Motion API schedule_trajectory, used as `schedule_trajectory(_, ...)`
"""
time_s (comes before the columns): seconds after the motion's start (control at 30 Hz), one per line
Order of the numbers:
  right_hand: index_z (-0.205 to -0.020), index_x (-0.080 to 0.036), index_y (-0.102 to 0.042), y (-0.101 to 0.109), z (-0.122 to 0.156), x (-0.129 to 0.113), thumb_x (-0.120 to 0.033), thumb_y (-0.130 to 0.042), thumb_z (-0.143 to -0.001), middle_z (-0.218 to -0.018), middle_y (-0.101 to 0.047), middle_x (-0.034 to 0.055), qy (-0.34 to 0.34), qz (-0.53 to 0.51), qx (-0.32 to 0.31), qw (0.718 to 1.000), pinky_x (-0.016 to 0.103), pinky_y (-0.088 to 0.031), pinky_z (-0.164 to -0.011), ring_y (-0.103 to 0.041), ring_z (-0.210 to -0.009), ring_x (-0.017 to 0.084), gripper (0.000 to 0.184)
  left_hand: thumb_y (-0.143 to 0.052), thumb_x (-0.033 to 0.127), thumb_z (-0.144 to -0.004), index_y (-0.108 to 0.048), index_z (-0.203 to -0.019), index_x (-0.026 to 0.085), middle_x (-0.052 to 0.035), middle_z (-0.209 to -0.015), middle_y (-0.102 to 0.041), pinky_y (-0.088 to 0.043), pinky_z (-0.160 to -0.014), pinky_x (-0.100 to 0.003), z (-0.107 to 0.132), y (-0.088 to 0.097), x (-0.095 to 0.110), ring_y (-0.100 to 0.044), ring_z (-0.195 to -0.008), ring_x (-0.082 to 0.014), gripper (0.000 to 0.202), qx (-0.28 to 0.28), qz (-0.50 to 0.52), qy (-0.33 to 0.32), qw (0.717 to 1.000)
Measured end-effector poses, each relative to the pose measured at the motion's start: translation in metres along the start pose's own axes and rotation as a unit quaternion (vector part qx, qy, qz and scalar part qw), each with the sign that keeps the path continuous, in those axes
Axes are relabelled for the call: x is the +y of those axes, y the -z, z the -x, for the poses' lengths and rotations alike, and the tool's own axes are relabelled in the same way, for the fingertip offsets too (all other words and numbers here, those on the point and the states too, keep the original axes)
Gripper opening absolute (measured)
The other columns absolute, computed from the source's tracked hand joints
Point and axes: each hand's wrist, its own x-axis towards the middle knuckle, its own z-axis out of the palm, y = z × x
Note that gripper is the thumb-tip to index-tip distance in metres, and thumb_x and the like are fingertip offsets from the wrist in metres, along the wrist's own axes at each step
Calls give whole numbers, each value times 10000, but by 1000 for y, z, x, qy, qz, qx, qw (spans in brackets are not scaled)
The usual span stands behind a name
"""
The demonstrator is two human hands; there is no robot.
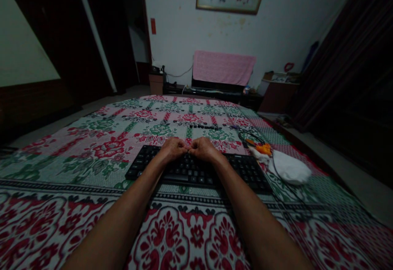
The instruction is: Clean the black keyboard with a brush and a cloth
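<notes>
A black computer keyboard point(198, 174) lies flat on a patterned bedspread in front of me. Over its far middle part, my left hand point(174, 148) and my right hand point(204, 148) come together, fingertips almost meeting. Both hands are closed with their fingers pinched. Anything between the fingertips is too small or hidden to make out. Beyond the hands, several small black pieces that look like keycaps point(204, 127) stand in a row on the bedspread.
Right of the keyboard lie a white bundle point(291, 167), an orange item point(264, 149) and a loose black cable point(253, 134). The floral bedspread point(92, 167) spreads all around. Against the far wall, a pink towel point(222, 67) drapes over a dark flat object on a low cabinet.
</notes>
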Motion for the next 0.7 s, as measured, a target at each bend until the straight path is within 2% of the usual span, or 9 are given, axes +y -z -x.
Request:
schedule_trajectory(0.23, -659, -118, -680, 2, 0, 0, -206, -588, -681, -568, -612, -6, 0, -13, -17, 1000, 175, -310, -478, -516, -548, 91, 129, -578, 305, -633, -722, -807, 166, -3, -730, -693, -401, -595, -208, -4, -3, -12, -578, -675, -130, 266, -15, 66, -13, 998)
schedule_trajectory(0.43, -702, -139, -695, 4, 1, -3, -203, -603, -684, -620, -650, 0, 7, 18, -15, 1000, 179, -336, -508, -528, -574, 100, 114, -582, 315, -658, -738, -828, 196, -3, -698, -693, -400, -599, -221, -2, 3, -6, -589, -692, -149, 260, -8, 3, -22, 1000)
schedule_trajectory(0.57, -705, -139, -705, 5, 2, -7, -272, -597, -726, -603, -638, 4, 25, 18, -25, 999, 186, -320, -503, -526, -582, 107, 173, -620, 344, -647, -738, -830, 211, -1, -741, -706, -404, -617, -223, 1, 5, -2, -603, -723, -153, 256, -9, 14, -10, 1000)
schedule_trajectory(0.7, -688, -131, -699, 8, 3, -6, -219, -584, -720, -581, -611, -4, 25, 38, -27, 999, 189, -306, -507, -510, -578, 102, 148, -585, 304, -681, -736, -833, 215, -3, -787, -716, -412, -645, -217, 3, 12, -3, -611, -756, -149, 232, 1, 1, -10, 1000)
